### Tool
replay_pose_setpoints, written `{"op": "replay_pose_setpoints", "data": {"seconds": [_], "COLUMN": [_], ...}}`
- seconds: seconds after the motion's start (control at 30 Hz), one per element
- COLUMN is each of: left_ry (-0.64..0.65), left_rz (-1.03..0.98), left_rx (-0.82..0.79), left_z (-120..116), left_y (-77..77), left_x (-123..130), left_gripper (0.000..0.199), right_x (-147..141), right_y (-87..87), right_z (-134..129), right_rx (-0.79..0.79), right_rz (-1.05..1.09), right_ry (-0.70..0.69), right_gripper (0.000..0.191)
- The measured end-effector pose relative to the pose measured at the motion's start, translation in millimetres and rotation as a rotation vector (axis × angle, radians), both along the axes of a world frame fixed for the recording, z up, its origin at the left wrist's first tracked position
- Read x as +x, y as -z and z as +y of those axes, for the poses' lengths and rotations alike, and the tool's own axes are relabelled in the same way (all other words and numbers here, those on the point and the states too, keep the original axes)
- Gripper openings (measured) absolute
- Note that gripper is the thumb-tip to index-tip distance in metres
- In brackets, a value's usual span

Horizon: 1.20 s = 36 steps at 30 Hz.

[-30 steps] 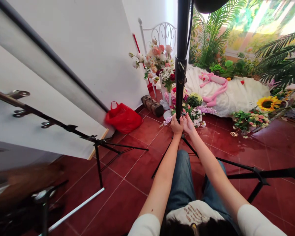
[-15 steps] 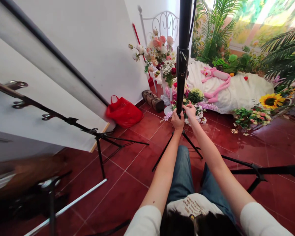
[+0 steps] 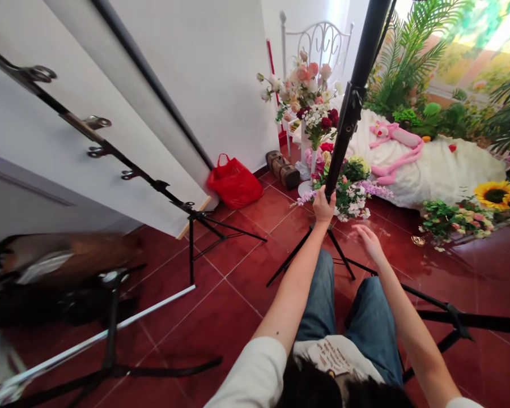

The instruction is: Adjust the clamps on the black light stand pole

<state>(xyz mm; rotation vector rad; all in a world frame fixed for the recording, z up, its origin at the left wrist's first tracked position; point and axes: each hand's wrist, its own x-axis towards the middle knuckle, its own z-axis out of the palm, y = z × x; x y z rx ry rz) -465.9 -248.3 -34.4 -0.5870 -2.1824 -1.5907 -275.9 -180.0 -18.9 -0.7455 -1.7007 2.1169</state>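
Floor [image 3: 238, 309] of red tile lies open between the left-side tripod [image 3: 191, 249] and the black pole [image 3: 345, 124], which rises before flowers [image 3: 356, 199]. The left hand [image 3: 324, 207] wraps the pole's lower part; the right hand [image 3: 369, 238], earlier touching it, now hovers apart, fingers loosely spread.

passage: between right hand [image 3: 370, 241] and black pole [image 3: 344, 133] | obstacle: flowers [image 3: 353, 199] behind

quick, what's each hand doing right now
Left hand: closed around the black stand pole.
Right hand: open, apart from the pole, nothing seen in it.
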Motion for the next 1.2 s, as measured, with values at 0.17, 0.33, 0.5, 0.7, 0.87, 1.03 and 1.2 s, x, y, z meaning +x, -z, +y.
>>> {"op": "replay_pose_setpoints", "data": {"seconds": [0.17,0.33,0.5,0.7,0.87,1.03,1.2], "left_ry": [0.012,0.032,-0.067,-0.092,0.437,1.073,1.456], "left_rz": [-0.025,-0.059,-0.09,-0.268,-0.202,-0.089,-0.184], "left_rx": [0.014,0.036,0.161,0.18,0.083,0.043,0.117], "left_z": [6.8,6.2,2.2,25.8,78.3,144.7,200.3], "left_y": [2.1,-7.9,-12.7,50.3,72.0,22.2,-25.7], "left_x": [-4.5,-4.2,30.1,143.8,238.7,323.0,409.7], "left_gripper": [0.059,0.057,0.048,0.039,0.034,0.027,0.04], "right_x": [106.2,186.4,242.1,269.6,283.2,310.9,345.1], "right_y": [31.3,59.7,79.4,72.5,45.4,29.8,29.2], "right_z": [20.3,20.8,8.4,24.5,30.6,17.1,3.0], "right_rx": [-0.009,-0.079,-0.136,-0.178,-0.163,-0.207,-0.223], "right_rz": [-0.109,-0.134,-0.109,-0.024,0.087,0.166,0.208], "right_ry": [0.18,0.412,0.617,0.793,0.9,1.009,1.09], "right_gripper": [0.055,0.058,0.053,0.051,0.049,0.046,0.044]}}
